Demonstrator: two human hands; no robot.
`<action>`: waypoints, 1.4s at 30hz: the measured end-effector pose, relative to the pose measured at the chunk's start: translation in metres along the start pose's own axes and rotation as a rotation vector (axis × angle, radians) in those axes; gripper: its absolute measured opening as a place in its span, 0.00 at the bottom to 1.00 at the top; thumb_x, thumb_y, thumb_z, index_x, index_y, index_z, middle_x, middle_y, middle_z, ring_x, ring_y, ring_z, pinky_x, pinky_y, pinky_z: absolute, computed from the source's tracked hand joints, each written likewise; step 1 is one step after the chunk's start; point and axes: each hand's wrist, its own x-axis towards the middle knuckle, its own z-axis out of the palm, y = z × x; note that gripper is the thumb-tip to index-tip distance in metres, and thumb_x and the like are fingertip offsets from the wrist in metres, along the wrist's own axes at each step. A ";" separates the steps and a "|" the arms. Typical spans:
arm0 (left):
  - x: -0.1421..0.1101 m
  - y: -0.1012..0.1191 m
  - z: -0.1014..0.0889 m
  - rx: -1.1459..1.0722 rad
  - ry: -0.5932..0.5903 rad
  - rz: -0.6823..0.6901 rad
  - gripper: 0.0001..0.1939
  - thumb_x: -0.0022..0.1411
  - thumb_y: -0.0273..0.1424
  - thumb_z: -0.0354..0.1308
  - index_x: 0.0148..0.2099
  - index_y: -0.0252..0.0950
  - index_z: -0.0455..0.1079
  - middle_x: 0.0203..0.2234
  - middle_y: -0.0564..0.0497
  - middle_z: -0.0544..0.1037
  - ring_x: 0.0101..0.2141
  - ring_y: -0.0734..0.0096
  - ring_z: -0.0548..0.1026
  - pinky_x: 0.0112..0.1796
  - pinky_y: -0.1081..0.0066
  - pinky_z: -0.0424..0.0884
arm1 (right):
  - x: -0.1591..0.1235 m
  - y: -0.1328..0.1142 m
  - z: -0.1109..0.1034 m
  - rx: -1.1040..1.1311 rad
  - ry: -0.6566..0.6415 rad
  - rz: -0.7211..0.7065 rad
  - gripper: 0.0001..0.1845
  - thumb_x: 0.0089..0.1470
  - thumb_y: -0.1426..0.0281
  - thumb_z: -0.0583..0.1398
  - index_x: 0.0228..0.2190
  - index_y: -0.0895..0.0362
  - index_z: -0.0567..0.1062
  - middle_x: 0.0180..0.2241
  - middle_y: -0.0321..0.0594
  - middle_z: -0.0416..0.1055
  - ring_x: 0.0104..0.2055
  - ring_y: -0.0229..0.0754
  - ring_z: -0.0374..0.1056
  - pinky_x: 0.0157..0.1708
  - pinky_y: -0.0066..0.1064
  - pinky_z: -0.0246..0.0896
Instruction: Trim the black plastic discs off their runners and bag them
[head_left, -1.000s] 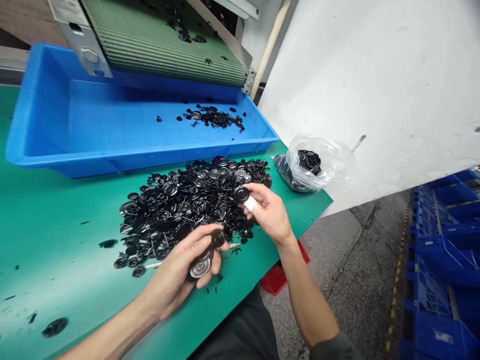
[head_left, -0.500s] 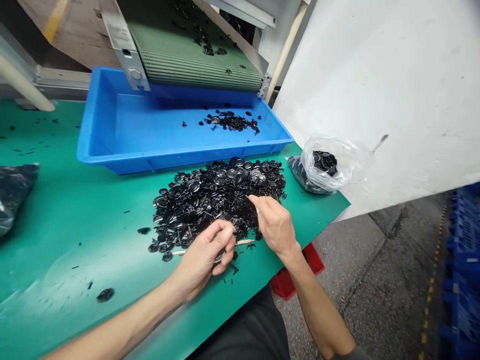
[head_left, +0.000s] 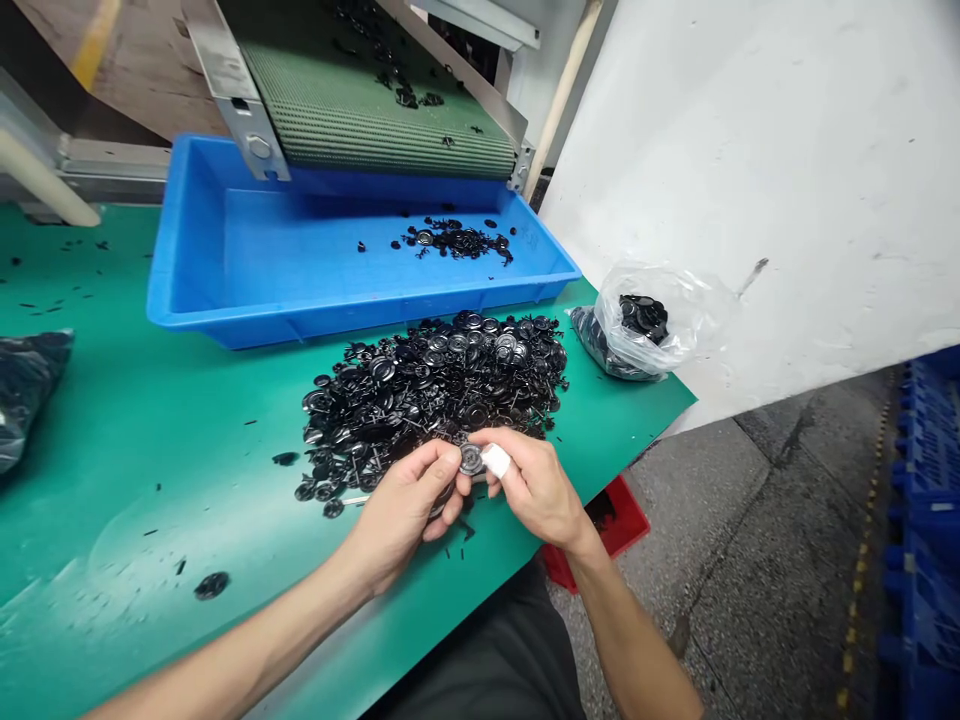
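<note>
My left hand [head_left: 401,510] curls around a few dark round parts, partly hidden, whose edge shows under the palm [head_left: 442,503]. My right hand [head_left: 536,490], with white tape on one finger [head_left: 496,460], pinches a small black disc with a shiny metal-look centre [head_left: 471,460] right against my left fingers. Both hands sit at the near edge of a heap of similar black discs and spiky plastic pieces [head_left: 427,395], which lies on a green work mat [head_left: 150,520].
A blue plastic tray [head_left: 360,310] holding a few black pieces stands behind the heap, under the end of a green conveyor belt [head_left: 375,110]. A clear bag of discs [head_left: 645,325] lies at the mat's right corner. A dark bag [head_left: 26,395] lies at left. Red [head_left: 615,520] and blue crates [head_left: 926,520] stand on the floor.
My right hand has moved from the heap to my left hand and now pinches a disc there. The view has shifted slightly.
</note>
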 end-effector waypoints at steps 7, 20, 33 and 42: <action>-0.002 -0.002 0.000 0.103 -0.009 0.036 0.21 0.64 0.48 0.56 0.29 0.37 0.62 0.13 0.59 0.63 0.16 0.80 0.55 0.18 0.79 0.49 | -0.009 0.003 0.010 -0.082 0.056 0.041 0.11 0.54 0.74 0.61 0.41 0.55 0.74 0.30 0.33 0.71 0.28 0.35 0.65 0.30 0.26 0.62; -0.001 -0.010 -0.005 0.301 0.009 0.084 0.25 0.64 0.53 0.51 0.28 0.36 0.63 0.14 0.59 0.64 0.15 0.78 0.59 0.18 0.77 0.54 | -0.016 -0.001 0.023 -0.075 0.048 -0.098 0.11 0.56 0.77 0.55 0.40 0.57 0.73 0.28 0.35 0.70 0.28 0.36 0.65 0.32 0.27 0.61; 0.000 -0.005 -0.001 0.276 -0.025 0.022 0.26 0.66 0.51 0.50 0.26 0.36 0.64 0.11 0.58 0.64 0.14 0.80 0.55 0.16 0.78 0.50 | -0.005 0.012 0.023 0.120 0.110 0.084 0.17 0.54 0.79 0.50 0.43 0.56 0.71 0.19 0.27 0.66 0.21 0.34 0.64 0.27 0.24 0.60; -0.002 0.000 -0.005 -0.074 -0.007 -0.058 0.16 0.62 0.43 0.60 0.41 0.35 0.71 0.21 0.55 0.73 0.15 0.83 0.60 0.15 0.82 0.52 | 0.001 0.010 0.010 -0.168 0.146 0.032 0.15 0.56 0.78 0.50 0.41 0.56 0.72 0.31 0.36 0.73 0.33 0.39 0.70 0.35 0.29 0.64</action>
